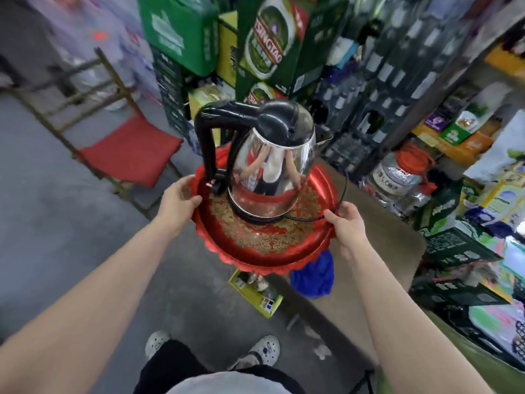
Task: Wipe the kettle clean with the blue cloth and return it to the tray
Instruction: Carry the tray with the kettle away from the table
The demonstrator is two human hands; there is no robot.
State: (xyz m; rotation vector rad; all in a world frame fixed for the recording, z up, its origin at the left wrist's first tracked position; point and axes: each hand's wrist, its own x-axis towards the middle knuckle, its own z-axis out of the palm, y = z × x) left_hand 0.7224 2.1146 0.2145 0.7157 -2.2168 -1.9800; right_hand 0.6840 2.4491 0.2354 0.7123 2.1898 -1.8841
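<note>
A shiny steel kettle (pixel 270 166) with a black handle and lid stands upright on its base in a round red tray (pixel 264 245) patterned in gold. Its black cord loops over the tray's right rim. My left hand (pixel 179 200) grips the tray's left rim and my right hand (pixel 345 226) grips its right rim, so the tray is held up in the air. The blue cloth (pixel 314 277) hangs below the tray's near right edge, under my right hand; how it is held is hidden.
A wooden chair with a red cushion (pixel 130 155) stands at the left. Green beer crates (pixel 267 44) are stacked behind the kettle. Shelves of goods and a jar with a red lid (pixel 403 172) fill the right. A yellow box (pixel 255 294) lies on the floor below the tray.
</note>
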